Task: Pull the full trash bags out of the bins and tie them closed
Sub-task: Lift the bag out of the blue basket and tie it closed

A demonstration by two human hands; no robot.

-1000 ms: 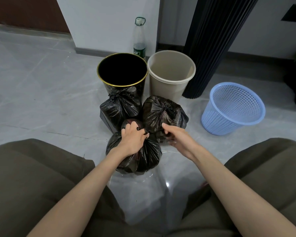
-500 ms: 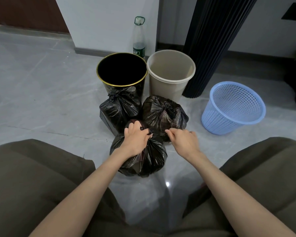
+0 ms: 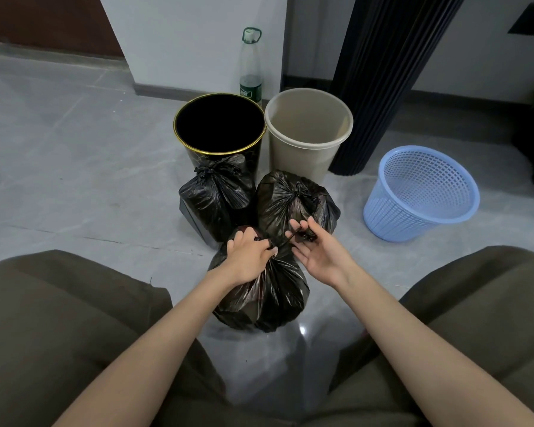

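Floor [image 3: 74,167]: grey polished tile, marble-like veining, glossy, with a light glare spot between the knees. White wall [image 3: 182,41] at back with a dark baseboard; brown door or panel [image 3: 43,23] far upper left. Black ribbed column [image 3: 389,72] runs from the floor up out of frame, right of centre. Dark plant-like shape at the right edge, unclear.

Person is crouched, with knees in olive trousers [image 3: 59,328] filling both lower corners and bare forearms reaching forward.

Three bins, none lined: black bin [image 3: 179,134] with a gold rim, beige bin [image 3: 302,158] touching or just beside it on the right, blue mesh basket [image 3: 392,211] tilted, apart to the right. Clear bottle [image 3: 251,66] with a green label stands upright behind the black bin, by the wall.

Three black bags on the floor in front of the bins. Back-left bag [image 3: 213,195] is knotted and leans on the black bin. Back-right bag [image 3: 293,198] is knotted, in front of the beige bin. Front bag [image 3: 265,297] sits nearest, between the knees, touching the other two.

Left hand [image 3: 250,257] is fisted on the gathered neck of the front bag, fingers curled tight. Right hand [image 3: 318,251] is palm-up, fingers loosely spread, with thumb and forefinger pinching a thin strand [image 3: 285,240] of bag plastic stretched taut between the hands.
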